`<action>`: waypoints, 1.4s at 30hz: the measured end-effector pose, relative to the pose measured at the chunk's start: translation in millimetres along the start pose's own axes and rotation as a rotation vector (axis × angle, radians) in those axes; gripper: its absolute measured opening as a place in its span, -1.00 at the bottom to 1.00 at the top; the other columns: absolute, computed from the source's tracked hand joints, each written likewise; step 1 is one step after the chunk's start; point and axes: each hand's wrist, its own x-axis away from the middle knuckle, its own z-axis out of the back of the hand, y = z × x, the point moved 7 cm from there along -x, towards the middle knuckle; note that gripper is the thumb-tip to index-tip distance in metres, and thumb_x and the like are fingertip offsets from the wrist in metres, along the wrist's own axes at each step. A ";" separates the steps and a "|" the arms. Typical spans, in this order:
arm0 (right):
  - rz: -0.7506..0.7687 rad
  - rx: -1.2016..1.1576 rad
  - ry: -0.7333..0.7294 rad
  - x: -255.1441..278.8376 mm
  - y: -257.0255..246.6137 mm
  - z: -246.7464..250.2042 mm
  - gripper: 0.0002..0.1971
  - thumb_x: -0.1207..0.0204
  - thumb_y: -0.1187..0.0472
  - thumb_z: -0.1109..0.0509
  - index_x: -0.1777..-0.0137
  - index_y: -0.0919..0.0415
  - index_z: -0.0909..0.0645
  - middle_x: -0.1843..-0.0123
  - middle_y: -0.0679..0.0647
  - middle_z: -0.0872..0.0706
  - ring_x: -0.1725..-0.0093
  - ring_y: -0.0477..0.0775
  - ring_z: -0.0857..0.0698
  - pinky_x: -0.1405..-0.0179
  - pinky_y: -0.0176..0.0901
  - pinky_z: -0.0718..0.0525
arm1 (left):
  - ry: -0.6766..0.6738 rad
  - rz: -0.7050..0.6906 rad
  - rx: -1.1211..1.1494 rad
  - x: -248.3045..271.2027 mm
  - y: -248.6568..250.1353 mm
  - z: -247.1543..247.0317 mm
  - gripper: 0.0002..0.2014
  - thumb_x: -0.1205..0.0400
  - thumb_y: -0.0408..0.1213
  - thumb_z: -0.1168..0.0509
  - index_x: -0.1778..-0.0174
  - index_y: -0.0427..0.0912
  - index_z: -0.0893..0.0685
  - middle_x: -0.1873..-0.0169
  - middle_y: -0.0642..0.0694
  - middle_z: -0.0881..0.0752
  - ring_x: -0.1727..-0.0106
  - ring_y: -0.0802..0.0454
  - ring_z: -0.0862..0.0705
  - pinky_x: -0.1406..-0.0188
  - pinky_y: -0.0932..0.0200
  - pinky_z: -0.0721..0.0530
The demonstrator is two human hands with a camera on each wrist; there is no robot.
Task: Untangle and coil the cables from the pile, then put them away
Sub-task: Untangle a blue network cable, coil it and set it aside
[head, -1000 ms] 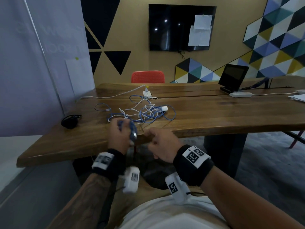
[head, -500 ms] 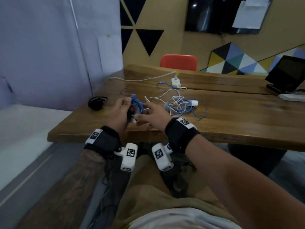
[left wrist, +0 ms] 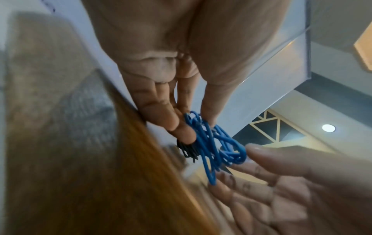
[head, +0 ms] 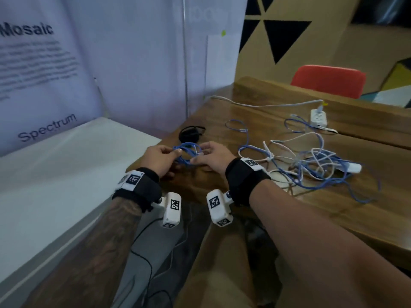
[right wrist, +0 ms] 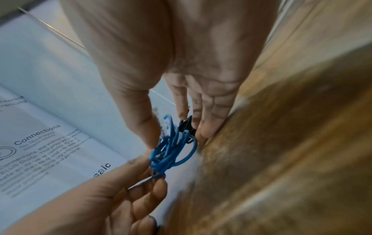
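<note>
- Left hand pinches blue coil at its 9 o'clock side, thumb against fingers; right hand pinches its 3 o'clock side
- Coil held just above bench corner; black coil at 12 o'clock, near
- Tangled pile at 3 o'clock, apart

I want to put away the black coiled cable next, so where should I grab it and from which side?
Take the black coiled cable across its bundled loops, thumb on one side and fingers on the other, coming from above. It lies flat near the wooden table's left edge, apart from the tangled pile, so nothing should drag along.
</note>
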 end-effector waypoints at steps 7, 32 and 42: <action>-0.026 -0.083 0.013 -37.9 -3.5 -11.3 -0.50 -0.44 0.30 -0.61 -0.32 0.10 -0.51 -0.30 0.22 -0.72 -0.24 0.18 -0.75 0.19 -0.17 -0.70 | 0.033 0.023 -0.192 -26.6 6.4 16.0 -0.66 -0.67 -0.03 -0.34 -0.11 -0.28 -0.71 0.43 -0.24 -0.75 0.74 0.10 -0.56 0.76 0.27 -0.49; 0.049 0.073 -0.001 -26.9 -17.6 7.2 -0.53 -0.64 0.30 -0.33 -0.54 0.06 -0.48 -0.44 -0.04 -0.54 -0.23 0.21 -0.70 -0.08 0.13 -0.76 | -0.066 0.106 0.038 -22.2 -0.1 24.6 -0.65 -0.67 0.06 -0.29 0.05 -0.21 -0.65 0.20 -0.22 -0.76 0.34 -0.15 -0.76 0.60 0.15 -0.56; 0.165 0.235 -0.083 -15.9 -11.5 0.8 -0.80 -0.44 0.30 -0.63 0.15 0.06 -0.66 0.06 0.01 -0.78 0.15 -0.01 -0.76 0.13 -0.11 -0.79 | -0.235 0.119 -0.025 -13.4 6.7 9.7 -0.82 -0.67 -0.20 -0.36 -0.10 -0.20 -0.69 0.14 -0.25 -0.77 0.39 -0.01 -0.73 0.56 0.12 -0.63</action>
